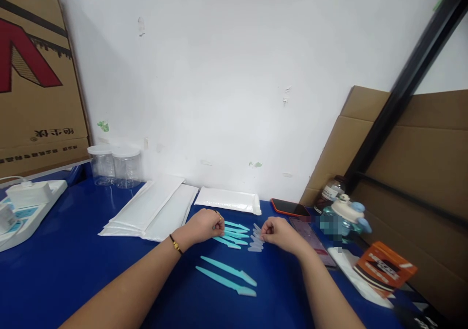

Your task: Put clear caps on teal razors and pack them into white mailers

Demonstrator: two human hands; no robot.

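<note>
Several turquoise razor-like sticks (236, 236) lie in a row on the blue table. My left hand (206, 226) is over their left ends, its fingers pinched together; whether it grips one is hidden. Just right of the row is a group of translucent caps (256, 242). The closed fingers of my right hand (276, 232) touch the right side of these caps, and what they hold is too small to make out. Nearer to me, two more turquoise sticks (226, 278) lie side by side with pale covers on their right ends.
White padded envelopes (146, 209) and a white packet (228, 200) lie by the wall. Clear jars (126, 168) and a power strip (36, 212) are at left. Phones (290, 207), a teal bottle (343, 219) and an orange box (383, 268) stand or lie at right.
</note>
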